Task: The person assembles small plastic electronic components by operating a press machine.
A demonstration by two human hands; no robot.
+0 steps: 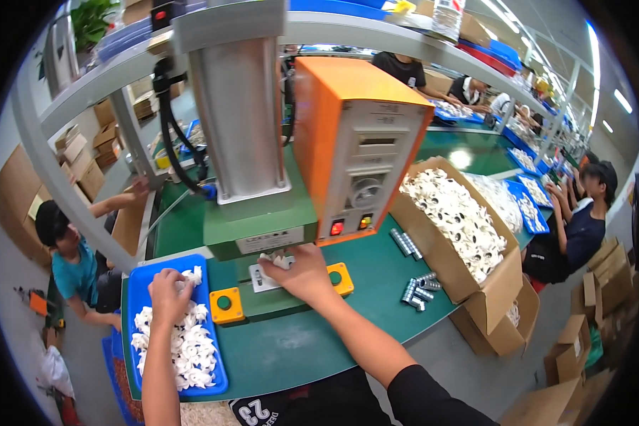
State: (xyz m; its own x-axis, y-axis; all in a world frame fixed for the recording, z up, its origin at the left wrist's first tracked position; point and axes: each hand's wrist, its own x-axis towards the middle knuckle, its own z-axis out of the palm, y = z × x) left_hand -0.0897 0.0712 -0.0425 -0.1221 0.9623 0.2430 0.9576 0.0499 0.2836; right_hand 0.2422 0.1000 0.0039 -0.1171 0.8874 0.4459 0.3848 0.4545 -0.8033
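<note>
My left hand (169, 297) is over the far part of a blue tray (221, 358), its fingers curled round a white plastic part (192, 275). Many similar curved white parts (192, 351) fill the tray. My right hand (304, 273) reaches under the green head of a press (259, 226). Its fingers close on another white part (278, 260) at the small metal fixture (263, 279); the fingers partly cover it. Two yellow boxes with green push buttons flank the fixture, the left button box (226, 305) and the right button box (341, 279), beside my right wrist.
An orange control box (362, 142) stands right of the press cylinder (238, 121). Short metal cylinders (419, 291) lie on the green table (291, 355). A cardboard box (486, 305) holds many white parts. Co-workers sit at left, right and across the bench.
</note>
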